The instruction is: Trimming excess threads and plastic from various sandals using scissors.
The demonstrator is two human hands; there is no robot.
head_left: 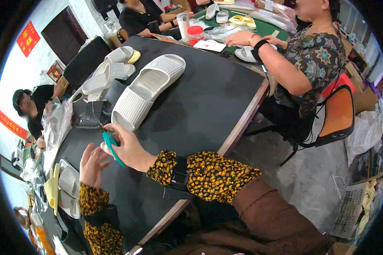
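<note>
- Fingers of the left hand (92,163): spread and loosely curled, palm up, holding nothing; the hand hovers over the black table (200,106), just beside the right hand.
- Fingers of the right hand (125,146): closed around a pair of teal-handled scissors (110,144), whose handle shows under the palm; the dark blade end points up and left toward the nearest slipper. A yellow-flowered sleeve covers the forearm, with a black band at the wrist.
- Clear plastic bags (57,123), far left edge of the table: crumpled; contents cannot be told.
- Stacked slippers (66,187), lower left edge: pale grey soles with a yellow one set on edge beside them, lying loose on the table rim.
- Heap of grey-white slippers (108,70), upper left of the table: several piled on one another, one yellow piece behind.
- Ribbed white slipper pair (147,87), centre: laid end to end, sole ridges up, the near one just beyond the scissors.
- Clear tumbler (183,25), back of the table: upright, with pale contents.
- Red-lidded jar (195,35): upright beside the tumbler, lid on; contents not visible.
- Second person's hands (251,42), upper right: resting on a white slipper at the green table beyond.
</note>
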